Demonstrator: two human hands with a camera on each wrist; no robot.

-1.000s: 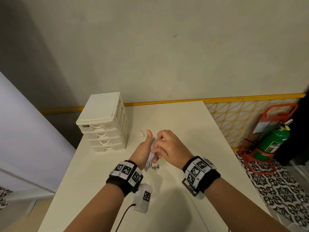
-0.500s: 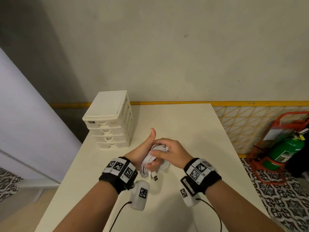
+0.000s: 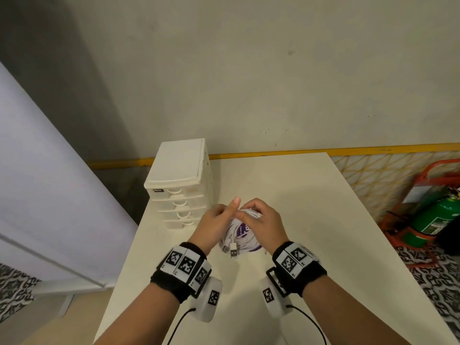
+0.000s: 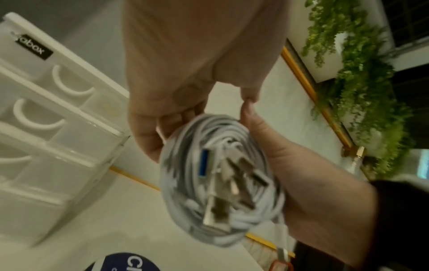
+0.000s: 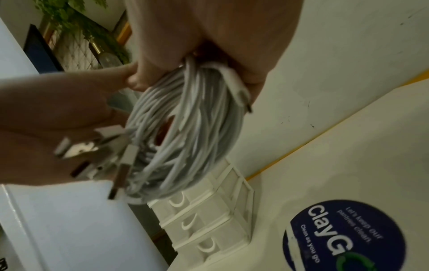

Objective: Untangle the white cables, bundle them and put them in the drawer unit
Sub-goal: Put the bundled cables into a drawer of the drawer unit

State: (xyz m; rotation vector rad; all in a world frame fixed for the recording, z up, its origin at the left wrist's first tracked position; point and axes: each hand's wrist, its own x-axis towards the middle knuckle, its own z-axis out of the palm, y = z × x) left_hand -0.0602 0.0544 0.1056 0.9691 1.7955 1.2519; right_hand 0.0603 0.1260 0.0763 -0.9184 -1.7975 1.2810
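Note:
A coiled bundle of white cables (image 3: 236, 236) hangs between both hands above the white table (image 3: 298, 195). My left hand (image 3: 216, 225) grips its left side with the thumb raised; my right hand (image 3: 266, 221) curls over its top right. USB plugs (image 3: 232, 251) dangle from the coil's lower edge. In the left wrist view the coil (image 4: 220, 179) faces the camera with several metal plugs across it. In the right wrist view the coil (image 5: 185, 135) hangs under the right hand's fingers. The white drawer unit (image 3: 180, 185) stands just left of the hands, all drawers closed.
A round dark blue sticker (image 5: 343, 236) lies on the table under the coil. The table's left edge runs close beside the drawer unit. A green fire extinguisher (image 3: 433, 217) in a red stand is on the floor to the right. A wall rises behind the table.
The bundle was pressed flat between the hands; now it is turned so its ring faces me, with the plugs hanging down. Both hands sit closer to the drawer unit.

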